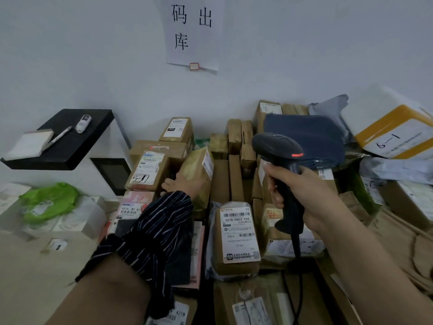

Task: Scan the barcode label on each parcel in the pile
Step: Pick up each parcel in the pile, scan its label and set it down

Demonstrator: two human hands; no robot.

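Many parcels [236, 233] below a paper sign [192, 31] on white wall [70, 55]

Right grip [302, 195] raised, fingers [273, 184] curled round scanner [277, 146]; left grip [181, 184] extended forward, sleeve [159, 221] at wrist.

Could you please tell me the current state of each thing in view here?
Scanner, gripped in the right hand, red light on.
Left hand, touching the tilted parcel; grip unclear.
Labelled parcel, lying flat, label up.
Pen, lying flat on the black shelf.
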